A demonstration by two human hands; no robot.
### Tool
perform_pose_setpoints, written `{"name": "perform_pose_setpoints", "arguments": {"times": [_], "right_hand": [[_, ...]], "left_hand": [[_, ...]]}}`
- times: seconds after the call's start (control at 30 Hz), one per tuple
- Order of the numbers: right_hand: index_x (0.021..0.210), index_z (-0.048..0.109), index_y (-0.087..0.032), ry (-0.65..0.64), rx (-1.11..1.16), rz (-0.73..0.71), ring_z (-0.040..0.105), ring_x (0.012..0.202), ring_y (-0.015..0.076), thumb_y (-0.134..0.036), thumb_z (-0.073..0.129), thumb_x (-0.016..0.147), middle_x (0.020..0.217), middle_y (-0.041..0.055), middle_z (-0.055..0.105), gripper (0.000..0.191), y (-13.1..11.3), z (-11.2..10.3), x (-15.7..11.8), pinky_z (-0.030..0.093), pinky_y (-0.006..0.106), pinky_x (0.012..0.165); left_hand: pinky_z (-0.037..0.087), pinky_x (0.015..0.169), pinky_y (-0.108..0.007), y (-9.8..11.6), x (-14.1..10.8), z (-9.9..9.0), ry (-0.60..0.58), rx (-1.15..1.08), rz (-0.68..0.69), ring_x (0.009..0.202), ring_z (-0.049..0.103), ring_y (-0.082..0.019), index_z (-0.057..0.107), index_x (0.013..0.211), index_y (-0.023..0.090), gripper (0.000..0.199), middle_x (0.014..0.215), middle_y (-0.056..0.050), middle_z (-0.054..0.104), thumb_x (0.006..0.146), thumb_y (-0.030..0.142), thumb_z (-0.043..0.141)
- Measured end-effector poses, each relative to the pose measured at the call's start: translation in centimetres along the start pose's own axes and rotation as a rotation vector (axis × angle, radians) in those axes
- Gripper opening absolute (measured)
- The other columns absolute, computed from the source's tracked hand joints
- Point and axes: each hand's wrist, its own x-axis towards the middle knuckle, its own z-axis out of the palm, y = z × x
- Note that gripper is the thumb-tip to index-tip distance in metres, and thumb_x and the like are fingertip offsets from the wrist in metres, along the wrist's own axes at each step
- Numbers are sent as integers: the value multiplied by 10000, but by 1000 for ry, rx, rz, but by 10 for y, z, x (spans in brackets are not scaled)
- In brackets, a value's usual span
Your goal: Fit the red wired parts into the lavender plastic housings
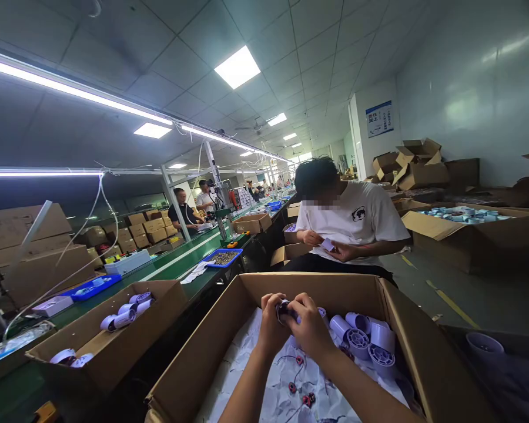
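Head view, dark part (284,312) between left hand (270,328) and right hand (309,329), both pinching it

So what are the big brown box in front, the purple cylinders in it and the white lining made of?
The box looks like cardboard: matte brown with creased edges. The purple cylinders are probably molded plastic, smooth with a soft sheen and spoked ends. The white lining is wrinkled and thin, perhaps paper or plastic film; I can't tell which.
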Motion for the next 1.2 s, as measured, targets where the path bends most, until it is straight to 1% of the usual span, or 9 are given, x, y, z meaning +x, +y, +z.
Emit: {"name": "perform_pose_setpoints", "arguments": {"times": [0.13,0.33,0.47,0.57,0.67,0.77,0.9,1.03,1.2], "right_hand": [[726,645,-162,-13,27,14,542,832,190,-109,576,761,865,71,543,94,-1,-1,0,425,317,776],[739,523,-149,48,35,161,527,714,152,-7,547,659,770,21,542,165,-9,-6,3,385,265,672],[883,581,-164,-74,36,287,564,751,155,0,529,659,803,22,606,283,-9,-18,8,373,246,671],[863,610,-162,-211,-133,298,588,820,177,14,477,706,851,43,639,271,-13,-29,11,349,253,671],[910,615,-165,-286,-288,291,594,912,195,-25,418,815,957,47,642,259,-22,-35,11,356,265,705],[1009,612,-169,-325,-412,275,582,981,215,-91,350,912,1038,62,623,290,-33,-33,8,392,296,772],[1111,596,-146,-388,-506,249,557,1040,251,-82,318,925,1073,104,605,340,-39,-27,4,416,362,858],[1180,588,-147,-362,-422,225,554,1058,242,-77,340,920,1108,105,600,366,-32,-24,3,413,353,887],[1155,618,-141,-261,-85,275,580,1006,179,24,449,784,1090,77,613,440,-15,-21,8,414,254,864]], "left_hand": [[497,672,-232,2,2,-1,20,14,6,837,542,-134,462,1014,155,380,945,-78,512,652,56,517],[494,659,-209,10,6,0,-13,-73,35,834,538,-126,476,991,163,366,922,-66,510,645,61,541],[478,647,-214,9,2,2,-181,-138,1,807,524,-139,514,933,157,346,860,-60,525,610,80,610],[450,638,-214,11,0,1,-345,-190,-46,794,488,-144,529,917,153,312,823,-57,524,622,71,590],[437,685,-243,15,1,-2,-479,-208,-104,828,456,-163,518,913,145,274,831,-63,534,649,93,568],[418,707,-267,19,3,-6,-558,-183,-147,831,424,-177,469,816,147,178,800,-65,520,659,109,542],[398,709,-286,19,3,-9,-625,-138,-152,804,390,-181,455,790,150,128,802,-74,513,686,108,519],[412,685,-275,13,0,-10,-592,-147,-134,807,411,-182,505,855,133,187,796,-76,519,674,103,542],[464,670,-232,1,-3,-7,-368,-177,-66,837,483,-150,519,951,137,333,882,-68,496,634,83,607]]}}
